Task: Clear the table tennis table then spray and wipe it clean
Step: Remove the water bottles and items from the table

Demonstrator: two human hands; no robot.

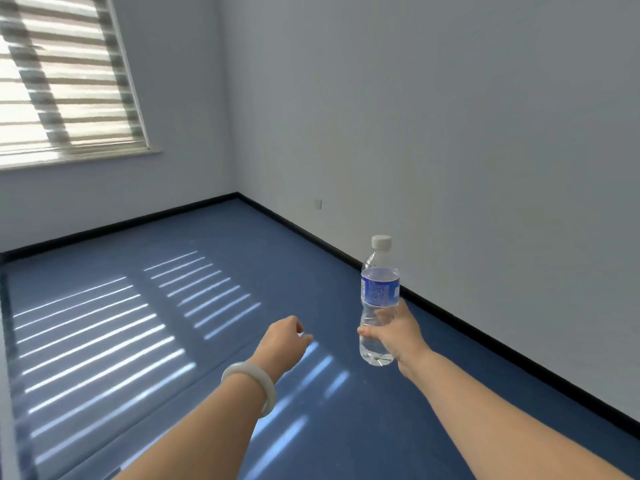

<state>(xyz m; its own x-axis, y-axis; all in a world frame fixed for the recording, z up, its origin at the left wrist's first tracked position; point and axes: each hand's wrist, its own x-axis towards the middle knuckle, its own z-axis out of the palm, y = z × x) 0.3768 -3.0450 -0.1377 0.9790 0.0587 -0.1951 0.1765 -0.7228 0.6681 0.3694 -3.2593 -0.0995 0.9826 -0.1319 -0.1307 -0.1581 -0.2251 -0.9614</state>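
My right hand grips the lower half of a clear plastic water bottle with a blue label and a white cap, held upright in the air above the blue floor. My left hand reaches forward to the left of the bottle, fingers curled in with nothing in them; a white bangle sits on that wrist. The table tennis table does not show in this view.
A blue floor striped with sunlight stretches to a room corner with black skirting. White walls rise on the right and ahead. A window with striped blinds is at the upper left. A small wall socket sits low on the right wall.
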